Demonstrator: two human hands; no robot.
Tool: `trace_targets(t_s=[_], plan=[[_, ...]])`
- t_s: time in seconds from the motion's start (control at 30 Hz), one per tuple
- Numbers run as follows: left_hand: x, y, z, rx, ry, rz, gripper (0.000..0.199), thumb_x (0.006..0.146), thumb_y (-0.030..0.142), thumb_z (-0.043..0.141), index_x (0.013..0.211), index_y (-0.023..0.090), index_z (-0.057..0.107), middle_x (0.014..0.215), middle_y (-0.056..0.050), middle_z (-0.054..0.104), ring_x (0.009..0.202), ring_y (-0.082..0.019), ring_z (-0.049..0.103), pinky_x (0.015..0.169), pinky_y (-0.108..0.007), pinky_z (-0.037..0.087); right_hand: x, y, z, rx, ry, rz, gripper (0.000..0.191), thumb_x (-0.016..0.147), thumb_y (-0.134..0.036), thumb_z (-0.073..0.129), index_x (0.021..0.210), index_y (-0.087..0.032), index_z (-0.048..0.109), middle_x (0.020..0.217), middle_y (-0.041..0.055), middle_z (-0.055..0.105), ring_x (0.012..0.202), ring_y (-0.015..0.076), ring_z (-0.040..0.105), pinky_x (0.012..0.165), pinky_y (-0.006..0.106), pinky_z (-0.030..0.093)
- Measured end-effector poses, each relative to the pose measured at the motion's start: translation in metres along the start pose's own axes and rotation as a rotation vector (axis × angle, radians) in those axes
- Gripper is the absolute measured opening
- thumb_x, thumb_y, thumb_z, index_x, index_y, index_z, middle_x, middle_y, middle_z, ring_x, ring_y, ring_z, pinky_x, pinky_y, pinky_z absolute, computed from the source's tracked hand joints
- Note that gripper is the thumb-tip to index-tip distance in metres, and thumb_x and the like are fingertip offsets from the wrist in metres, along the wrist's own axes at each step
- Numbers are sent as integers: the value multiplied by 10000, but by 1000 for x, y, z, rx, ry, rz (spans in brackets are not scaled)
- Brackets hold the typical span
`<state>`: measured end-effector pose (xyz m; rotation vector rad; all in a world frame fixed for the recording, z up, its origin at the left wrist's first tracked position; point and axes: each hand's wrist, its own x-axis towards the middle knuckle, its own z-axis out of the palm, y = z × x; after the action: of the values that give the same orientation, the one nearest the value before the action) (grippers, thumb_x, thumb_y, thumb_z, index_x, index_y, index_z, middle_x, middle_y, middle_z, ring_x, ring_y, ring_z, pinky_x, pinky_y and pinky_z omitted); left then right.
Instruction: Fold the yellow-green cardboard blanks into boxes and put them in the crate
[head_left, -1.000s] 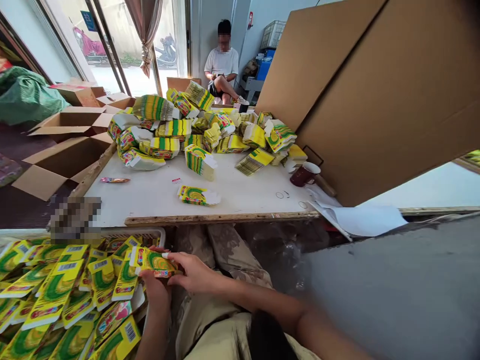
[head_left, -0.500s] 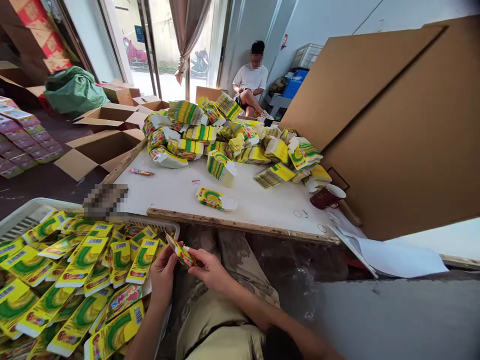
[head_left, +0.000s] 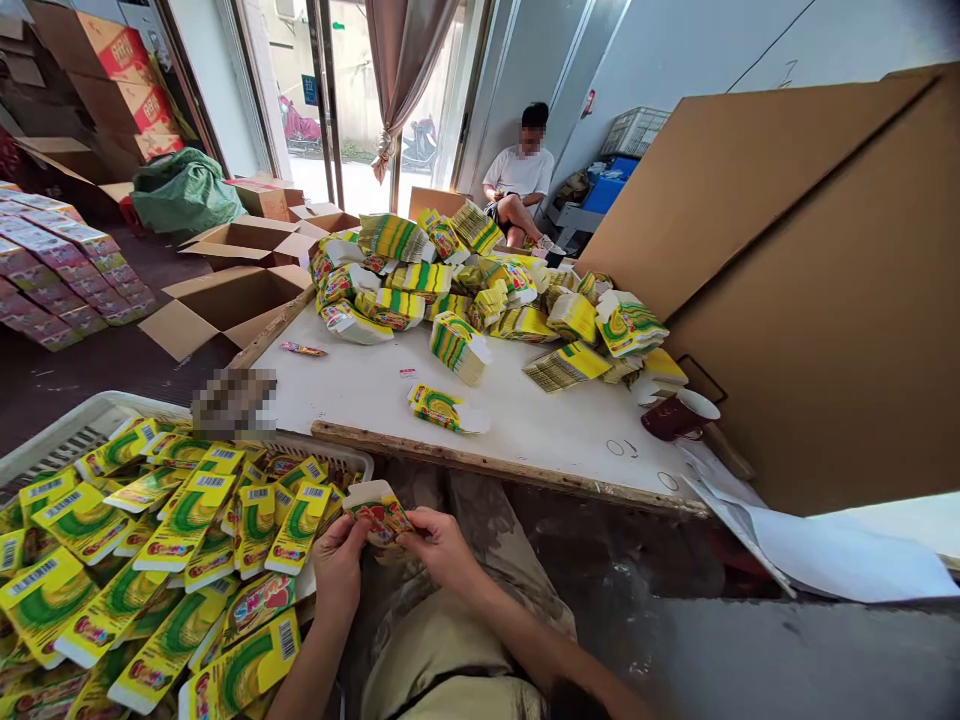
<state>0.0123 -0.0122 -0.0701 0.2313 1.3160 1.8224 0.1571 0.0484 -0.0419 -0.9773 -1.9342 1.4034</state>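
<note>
Between my two hands, above my lap, is a small printed carton (head_left: 384, 512) with a white flap standing up at its far left end. My left hand (head_left: 339, 562) pinches its left end, thumb on the printed face. The fingers of my right hand (head_left: 444, 548) close on its right end. Left of my hands, a white plastic basket (head_left: 112, 403) is heaped with yellow and green cartons (head_left: 259, 530) with barcodes. A single carton (head_left: 437, 408) lies on the white table (head_left: 360, 380) beyond, its white flap pointing right.
Bundles of flat cartons (head_left: 450, 280) are piled along the table's far side. A dark red mug (head_left: 679, 415) stands at the right by a large cardboard sheet (head_left: 810, 280). Open boxes (head_left: 232, 305) lie on the floor at left. Another person (head_left: 520, 175) sits at the back.
My hands have turned the carton so its printed face shows more, with the white flap now visible. The camera view has shifted, moving the scene slightly right and down.
</note>
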Motion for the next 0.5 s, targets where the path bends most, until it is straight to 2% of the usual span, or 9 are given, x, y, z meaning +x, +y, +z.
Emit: trace_targets(t_s=[0.1,0.27,0.37,0.43,0.5], plan=[[1,1,1,20,-17,-3,340,512,398,887,700,161,732,722,-17,741,632,-148,661,617,-238,557,2,1,-5,-10,32,4,171,803,-260,674,919,-228,797,772,27,721,726,173,602,666,276,456],[-1,10,6,84,-211,-7,406,560,389,884,851,157,721,858,-56,765,769,-192,704,727,-284,583,1,-8,-20,-106,110,-37,186,819,-305,681,949,-240,797,783,38,745,742,189,624,684,300,481],[-2,12,6,114,-265,0,405,577,386,878,856,158,693,882,-75,763,792,-218,712,745,-325,591,-1,-15,-27,-179,91,-107,175,861,-305,647,945,-253,791,736,31,727,692,186,627,645,307,488],[0,12,4,137,-299,40,467,599,381,872,964,170,673,935,-82,756,833,-229,715,773,-349,589,-1,-18,-34,-251,90,-167,183,891,-295,617,974,-275,778,741,32,718,679,194,630,619,322,497],[4,14,0,141,-325,120,605,628,447,850,1131,197,626,1049,-106,735,908,-254,710,798,-383,585,-1,-20,-45,-309,116,-207,202,912,-277,585,1002,-288,765,794,51,712,732,218,635,646,352,511]])
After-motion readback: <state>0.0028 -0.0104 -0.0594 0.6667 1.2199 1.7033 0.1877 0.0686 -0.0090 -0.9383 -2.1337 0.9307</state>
